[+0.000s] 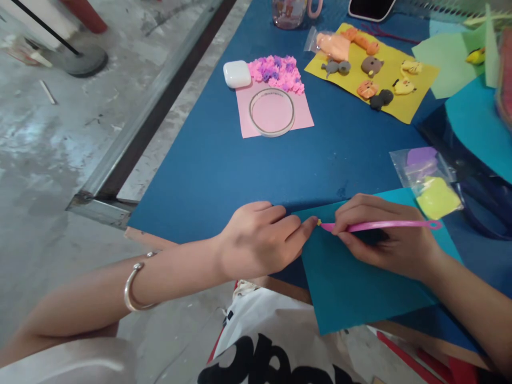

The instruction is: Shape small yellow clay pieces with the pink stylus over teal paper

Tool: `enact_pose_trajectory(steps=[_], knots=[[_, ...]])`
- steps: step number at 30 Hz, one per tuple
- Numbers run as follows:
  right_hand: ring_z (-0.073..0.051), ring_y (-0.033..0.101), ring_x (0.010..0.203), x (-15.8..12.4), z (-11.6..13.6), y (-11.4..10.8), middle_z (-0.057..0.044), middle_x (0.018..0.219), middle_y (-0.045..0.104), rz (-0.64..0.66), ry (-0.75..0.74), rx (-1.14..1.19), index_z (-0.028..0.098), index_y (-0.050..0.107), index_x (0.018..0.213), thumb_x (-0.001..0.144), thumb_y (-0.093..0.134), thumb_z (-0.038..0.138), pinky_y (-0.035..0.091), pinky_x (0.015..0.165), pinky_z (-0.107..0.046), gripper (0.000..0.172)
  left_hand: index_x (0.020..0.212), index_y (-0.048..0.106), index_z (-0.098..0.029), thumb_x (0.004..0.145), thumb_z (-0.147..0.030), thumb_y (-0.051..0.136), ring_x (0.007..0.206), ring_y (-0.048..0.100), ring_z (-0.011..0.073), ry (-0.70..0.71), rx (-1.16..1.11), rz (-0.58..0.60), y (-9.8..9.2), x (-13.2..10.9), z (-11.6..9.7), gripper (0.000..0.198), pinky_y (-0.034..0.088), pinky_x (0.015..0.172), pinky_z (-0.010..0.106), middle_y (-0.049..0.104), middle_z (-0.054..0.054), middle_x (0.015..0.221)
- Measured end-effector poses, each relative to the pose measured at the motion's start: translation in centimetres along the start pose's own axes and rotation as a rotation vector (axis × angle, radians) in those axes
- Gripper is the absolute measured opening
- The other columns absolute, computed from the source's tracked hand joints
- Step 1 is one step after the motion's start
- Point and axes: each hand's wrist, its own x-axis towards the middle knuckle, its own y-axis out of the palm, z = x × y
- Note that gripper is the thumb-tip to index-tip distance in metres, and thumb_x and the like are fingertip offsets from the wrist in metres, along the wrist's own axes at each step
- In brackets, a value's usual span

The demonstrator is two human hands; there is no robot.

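Note:
My right hand (384,240) grips a thin pink modelling tool (380,225) like a pen, its tip pointing left at a tiny yellow bit of clay (319,222). My left hand (264,237) rests with fingers pressed together, fingertips meeting that yellow bit at the tool's tip. Both hands lie on the top corner of a teal paper sheet (352,290) on the blue table mat (224,160). A silver bangle (134,285) circles my left wrist.
Farther back lie a pink sheet (244,114) with a clear ring (272,112), pink-purple clay flowers (278,72) and a white earbud case (237,73). A yellow sheet (416,88) carries small clay animals. Plastic bags of purple and yellow clay (430,181) sit right. The table's left edge drops to concrete floor.

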Motion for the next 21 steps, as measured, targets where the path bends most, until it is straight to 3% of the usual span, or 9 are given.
enact_pose_trajectory(steps=[13, 21], knots=[[-0.014, 0.063, 0.075, -0.06, -0.06, 0.2, -0.001, 0.081, 0.066, 0.008, -0.011, -0.031, 0.023, 0.058, 0.086, 0.079, 0.059, 0.013, 0.051, 0.069, -0.026, 0.013, 0.082, 0.064, -0.016, 0.087, -0.022, 0.055, 0.049, 0.047, 0.0076, -0.008, -0.001, -0.013, -0.05, 0.04, -0.06, 0.011, 0.031, 0.045, 0.025, 0.053, -0.004, 0.056], [-0.015, 0.061, 0.074, -0.12, 0.08, -0.4, -0.001, 0.077, 0.062, 0.009, 0.078, 0.096, 0.023, 0.055, 0.083, 0.081, 0.051, 0.009, 0.049, 0.064, -0.027, 0.015, 0.081, 0.064, -0.016, 0.086, -0.023, 0.056, 0.048, 0.045, 0.0084, -0.003, 0.01, -0.004, 0.0, -0.01, -0.07, 0.012, 0.03, 0.044, 0.026, 0.05, -0.005, 0.053]])
